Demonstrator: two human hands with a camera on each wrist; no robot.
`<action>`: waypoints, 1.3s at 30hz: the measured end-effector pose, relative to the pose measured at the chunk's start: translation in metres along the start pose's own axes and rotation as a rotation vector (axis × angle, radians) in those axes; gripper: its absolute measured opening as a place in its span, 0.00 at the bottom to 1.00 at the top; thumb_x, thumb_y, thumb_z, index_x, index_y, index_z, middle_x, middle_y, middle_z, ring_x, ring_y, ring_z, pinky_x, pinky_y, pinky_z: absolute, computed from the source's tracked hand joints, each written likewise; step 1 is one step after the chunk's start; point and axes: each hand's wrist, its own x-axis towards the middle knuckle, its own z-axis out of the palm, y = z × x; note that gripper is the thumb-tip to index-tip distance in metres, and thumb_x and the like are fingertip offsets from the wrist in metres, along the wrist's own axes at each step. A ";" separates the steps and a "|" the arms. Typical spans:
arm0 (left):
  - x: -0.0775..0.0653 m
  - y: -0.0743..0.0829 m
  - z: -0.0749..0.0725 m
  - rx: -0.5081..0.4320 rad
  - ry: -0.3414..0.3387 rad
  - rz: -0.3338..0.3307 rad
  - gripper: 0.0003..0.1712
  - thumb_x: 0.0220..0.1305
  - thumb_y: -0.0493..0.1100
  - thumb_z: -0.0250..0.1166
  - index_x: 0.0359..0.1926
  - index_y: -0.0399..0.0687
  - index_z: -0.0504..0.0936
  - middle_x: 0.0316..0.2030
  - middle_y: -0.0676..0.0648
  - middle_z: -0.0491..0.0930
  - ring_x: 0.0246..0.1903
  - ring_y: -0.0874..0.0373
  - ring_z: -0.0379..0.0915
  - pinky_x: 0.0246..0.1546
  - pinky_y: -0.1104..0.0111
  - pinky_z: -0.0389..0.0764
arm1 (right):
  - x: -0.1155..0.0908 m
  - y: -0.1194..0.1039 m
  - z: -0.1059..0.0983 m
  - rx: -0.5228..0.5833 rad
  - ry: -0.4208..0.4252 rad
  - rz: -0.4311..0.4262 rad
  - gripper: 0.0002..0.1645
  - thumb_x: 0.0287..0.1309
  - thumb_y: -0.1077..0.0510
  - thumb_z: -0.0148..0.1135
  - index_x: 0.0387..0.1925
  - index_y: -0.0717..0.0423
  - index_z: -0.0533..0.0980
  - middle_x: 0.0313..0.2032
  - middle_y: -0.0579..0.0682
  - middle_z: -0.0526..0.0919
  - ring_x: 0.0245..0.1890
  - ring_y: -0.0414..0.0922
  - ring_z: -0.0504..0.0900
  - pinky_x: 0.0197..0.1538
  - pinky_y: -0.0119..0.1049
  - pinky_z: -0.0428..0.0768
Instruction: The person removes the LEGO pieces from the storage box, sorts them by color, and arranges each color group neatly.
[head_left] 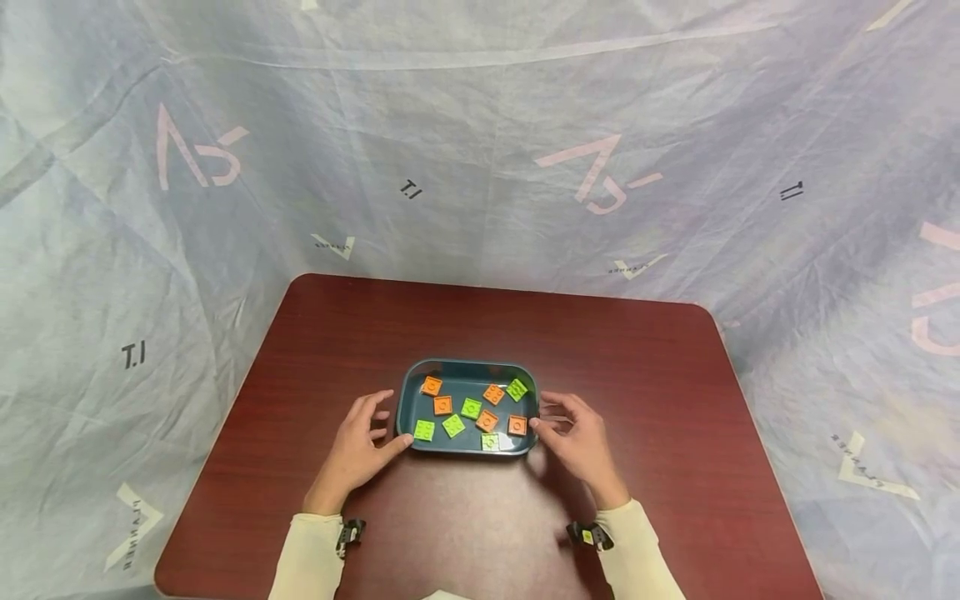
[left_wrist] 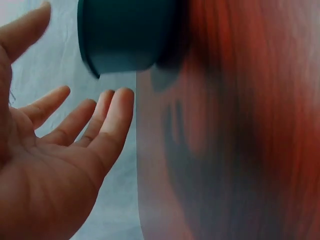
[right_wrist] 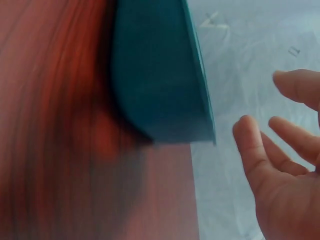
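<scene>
A dark teal tray with rounded corners sits on the table and holds several small toy building bricks. Some are orange, like the brick left of centre; others are lime green, like the brick in the near left corner. Some lie studs up, others hollow side up. At the tray's left end is my left hand, fingers spread and thumb by the near corner. My right hand flanks the right end, fingers loosely bent. Both wrist views show a gap between the fingers and the tray wall.
The reddish-brown wooden table has rounded corners. Behind it and along both sides hangs a pale grey printed sheet. A dark strap with a small device is worn on the left wrist, and a similar strap on the right.
</scene>
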 end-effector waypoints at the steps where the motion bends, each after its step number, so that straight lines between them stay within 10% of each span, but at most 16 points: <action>1: 0.000 0.000 0.002 -0.008 0.000 0.001 0.50 0.59 0.57 0.81 0.77 0.53 0.67 0.71 0.40 0.68 0.64 0.39 0.77 0.56 0.48 0.86 | 0.003 -0.001 0.003 -0.006 -0.019 0.019 0.28 0.55 0.69 0.79 0.58 0.65 0.82 0.52 0.67 0.84 0.48 0.63 0.90 0.49 0.38 0.90; 12: -0.004 0.002 0.021 -0.088 0.010 0.007 0.46 0.59 0.50 0.83 0.74 0.45 0.73 0.71 0.42 0.68 0.63 0.41 0.77 0.51 0.55 0.89 | 0.017 -0.012 0.030 -0.198 -0.184 0.081 0.29 0.55 0.61 0.80 0.59 0.61 0.83 0.52 0.63 0.87 0.46 0.53 0.91 0.46 0.40 0.90; 24: -0.001 -0.005 0.025 -0.160 0.002 -0.008 0.45 0.56 0.49 0.84 0.71 0.44 0.75 0.68 0.43 0.72 0.61 0.44 0.79 0.50 0.61 0.89 | 0.043 -0.011 0.062 -0.439 -0.353 -0.041 0.24 0.58 0.58 0.80 0.54 0.65 0.85 0.48 0.61 0.90 0.46 0.56 0.90 0.49 0.52 0.87; 39: -0.001 -0.009 0.028 -0.219 0.006 -0.065 0.45 0.55 0.49 0.85 0.71 0.51 0.76 0.68 0.44 0.73 0.63 0.45 0.79 0.52 0.57 0.88 | 0.049 -0.002 0.082 -0.552 -0.384 -0.098 0.10 0.54 0.61 0.82 0.31 0.56 0.85 0.25 0.47 0.82 0.25 0.38 0.73 0.31 0.34 0.71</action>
